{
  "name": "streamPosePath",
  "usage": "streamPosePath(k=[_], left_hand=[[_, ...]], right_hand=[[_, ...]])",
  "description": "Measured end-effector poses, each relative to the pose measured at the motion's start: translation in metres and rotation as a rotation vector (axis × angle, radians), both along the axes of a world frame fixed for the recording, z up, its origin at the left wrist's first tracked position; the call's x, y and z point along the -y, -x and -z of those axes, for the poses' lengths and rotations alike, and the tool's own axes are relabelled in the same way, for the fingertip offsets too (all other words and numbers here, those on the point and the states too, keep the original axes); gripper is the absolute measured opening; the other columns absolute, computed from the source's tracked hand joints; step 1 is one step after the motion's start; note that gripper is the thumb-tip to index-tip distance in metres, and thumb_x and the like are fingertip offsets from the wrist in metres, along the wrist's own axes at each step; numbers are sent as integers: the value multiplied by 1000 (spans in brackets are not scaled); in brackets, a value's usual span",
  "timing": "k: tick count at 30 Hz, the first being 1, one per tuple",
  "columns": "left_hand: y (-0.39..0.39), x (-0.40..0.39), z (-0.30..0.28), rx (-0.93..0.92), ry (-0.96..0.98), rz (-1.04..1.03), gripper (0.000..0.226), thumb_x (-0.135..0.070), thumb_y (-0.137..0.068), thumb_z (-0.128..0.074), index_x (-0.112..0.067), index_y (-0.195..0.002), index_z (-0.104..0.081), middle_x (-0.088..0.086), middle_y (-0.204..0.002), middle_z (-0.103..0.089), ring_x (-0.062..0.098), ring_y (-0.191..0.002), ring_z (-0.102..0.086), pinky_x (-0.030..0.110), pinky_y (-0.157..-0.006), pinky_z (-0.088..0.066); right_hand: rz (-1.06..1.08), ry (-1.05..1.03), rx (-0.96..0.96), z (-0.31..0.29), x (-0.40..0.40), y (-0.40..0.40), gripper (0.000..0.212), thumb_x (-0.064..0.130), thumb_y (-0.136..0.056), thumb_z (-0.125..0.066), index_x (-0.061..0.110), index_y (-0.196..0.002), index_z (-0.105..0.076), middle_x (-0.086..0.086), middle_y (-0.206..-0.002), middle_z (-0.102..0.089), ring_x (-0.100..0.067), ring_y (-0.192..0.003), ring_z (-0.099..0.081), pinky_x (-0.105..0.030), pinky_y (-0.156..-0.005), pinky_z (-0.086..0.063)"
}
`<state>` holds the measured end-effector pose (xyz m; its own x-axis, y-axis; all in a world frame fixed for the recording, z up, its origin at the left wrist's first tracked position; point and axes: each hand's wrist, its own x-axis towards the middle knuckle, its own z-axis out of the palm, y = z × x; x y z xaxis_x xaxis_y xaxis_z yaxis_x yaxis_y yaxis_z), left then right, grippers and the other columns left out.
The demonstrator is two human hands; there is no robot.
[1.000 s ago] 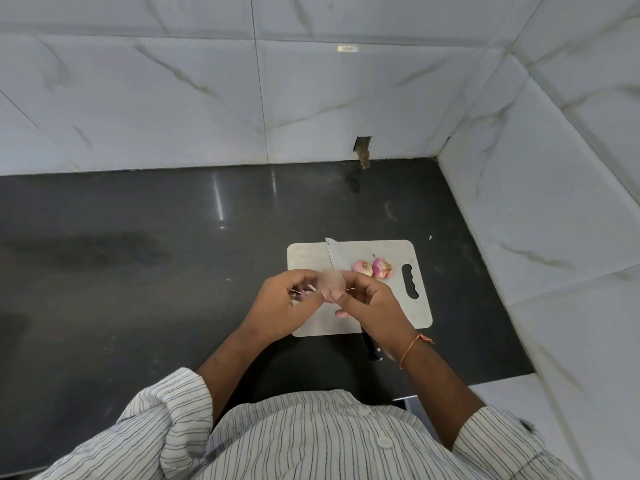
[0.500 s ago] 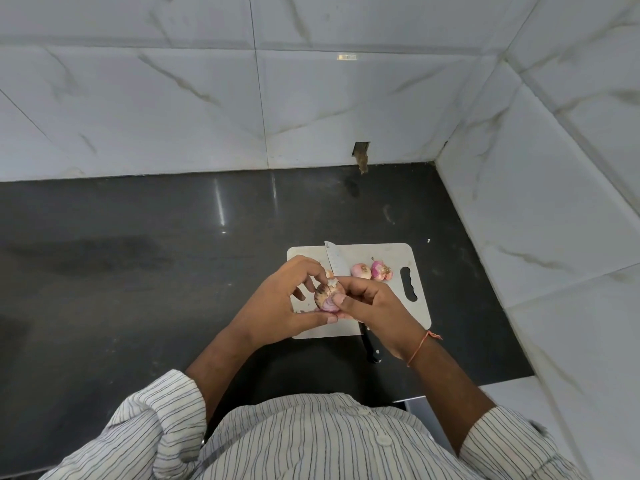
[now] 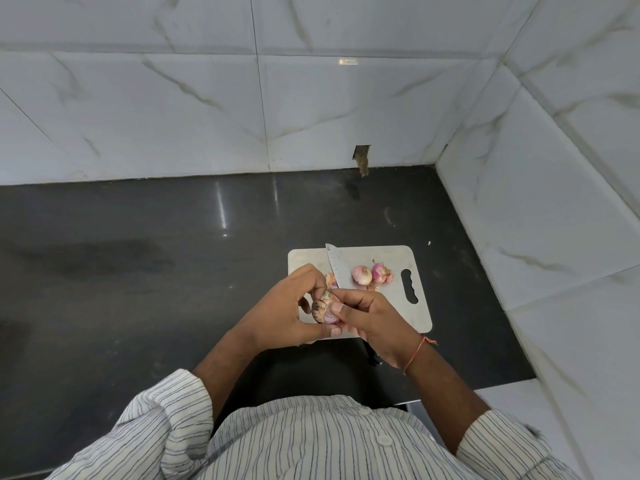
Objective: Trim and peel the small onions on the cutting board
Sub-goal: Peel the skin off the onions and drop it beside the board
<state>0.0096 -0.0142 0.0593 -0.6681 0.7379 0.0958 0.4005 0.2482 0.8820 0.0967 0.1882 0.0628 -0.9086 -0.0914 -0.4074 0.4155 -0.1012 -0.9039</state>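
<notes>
A small onion (image 3: 323, 308) with brown papery skin and a purple patch sits between both hands above the near left part of the white cutting board (image 3: 391, 258). My left hand (image 3: 284, 310) cups it from the left, thumb under it. My right hand (image 3: 370, 317) pinches it from the right, thumb on its purple side. Two more small pink onions (image 3: 362, 274) (image 3: 380, 272) lie side by side on the board beside its handle slot. A knife lies on the board, blade (image 3: 335, 268) pointing away, its dark handle (image 3: 373, 355) partly hidden under my right hand.
The board lies on a dark stone counter (image 3: 138, 271) that ends at white marble-tiled walls behind and on the right (image 3: 519, 220). Bits of peel (image 3: 374, 287) lie by the onions. A small notch with brown debris (image 3: 362, 161) sits at the back wall's base.
The onion has turned in my fingers, and more of its purple flesh and brown skin shows now. My left fingers have curled over its top. Both hands stayed over the board.
</notes>
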Motion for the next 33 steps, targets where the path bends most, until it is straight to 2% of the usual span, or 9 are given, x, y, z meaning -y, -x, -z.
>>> streamPosePath(k=[5,11,16,20,23,27,30,33], left_hand=[[-2,-2,5,-7,6,-33,49,-40,-76,-96,-30,-92,-51,-11,-102,-60,20,-90,-61,33,-74,-60],[-4,-4,11,-30,-35,-72,50,-36,-74,-98,-24,-88,-51,-9,-96,-58,18,-85,-56,20,-71,-49],[-8,-8,13,-9,-54,-96,50,-32,-74,-99,-22,-87,-52,-8,-97,-58,20,-85,-58,27,-70,-55],[-11,-10,17,-5,-65,-116,52,-28,-72,-100,-17,-82,-51,-10,-95,-55,15,-81,-55,19,-69,-47],[-12,-12,20,38,-111,-152,54,-20,-70,-101,-14,-78,-48,-12,-99,-56,12,-82,-55,25,-68,-51],[-13,-14,18,57,-128,-202,50,-22,-71,-101,-23,-97,-58,-13,-108,-62,19,-95,-64,35,-76,-59],[-11,-14,13,29,-135,-273,59,-25,-70,-102,-25,-119,-68,-17,-116,-67,19,-109,-69,35,-79,-61],[-7,-13,11,-105,-144,-288,57,-28,-72,-101,-22,-123,-76,-18,-119,-67,17,-107,-71,32,-76,-62]], right_hand=[[37,105,60,4,1,0,38,29,-98,-69,14,-133,-73,-16,-132,-72,-37,-130,-65,-63,-116,-45],[87,192,97,5,3,1,33,23,-97,-69,13,-128,-76,-19,-133,-72,-39,-130,-65,-62,-114,-47],[129,257,106,9,4,-1,40,18,-97,-67,3,-134,-69,-24,-135,-69,-43,-132,-62,-59,-112,-48],[182,305,136,10,4,-4,42,17,-95,-67,1,-134,-67,-23,-134,-70,-37,-126,-67,-43,-101,-61],[237,367,158,11,2,-5,45,14,-96,-66,-2,-138,-63,-26,-136,-68,-36,-119,-68,-40,-95,-63],[310,440,175,5,2,-3,33,5,-102,-61,-2,-134,-66,-25,-119,-72,-23,-91,-71,-26,-73,-63],[327,456,156,-3,6,1,25,5,-104,-59,1,-126,-70,-23,-119,-74,-23,-95,-73,-24,-71,-62],[344,476,138,-7,8,5,25,6,-105,-58,3,-126,-71,-22,-122,-74,-22,-101,-74,-25,-74,-63]])
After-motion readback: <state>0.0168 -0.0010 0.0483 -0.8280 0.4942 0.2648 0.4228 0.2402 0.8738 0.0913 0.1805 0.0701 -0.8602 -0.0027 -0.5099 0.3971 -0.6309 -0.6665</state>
